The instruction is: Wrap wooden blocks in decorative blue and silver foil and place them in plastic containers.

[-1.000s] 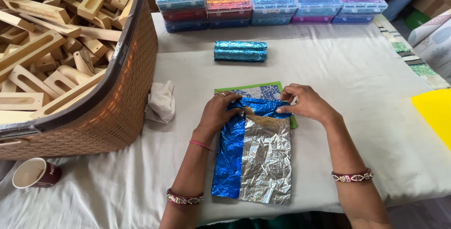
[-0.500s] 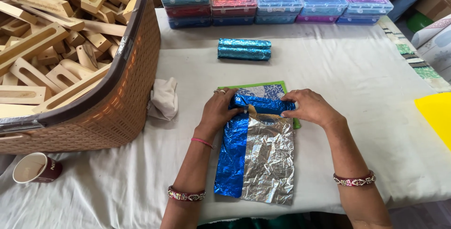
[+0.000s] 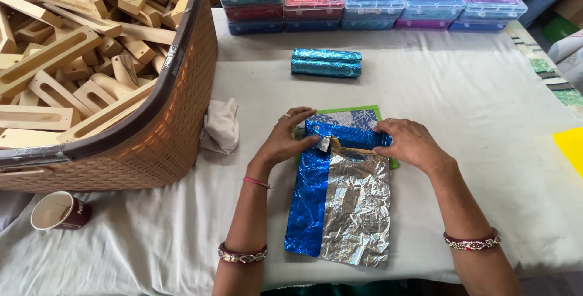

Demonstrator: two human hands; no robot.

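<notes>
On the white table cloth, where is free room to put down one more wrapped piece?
The white cloth is bare right of the wrapped blue roll, below the lidded plastic boxes, out to the yellow sheet. It is crowded around the foil sheet, both hands, left and right, the rag and the wicker basket.

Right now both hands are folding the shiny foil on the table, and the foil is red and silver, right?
Not quite. In the head view the left hand and right hand do press the foil on the table, but it is blue and silver, not red.
</notes>
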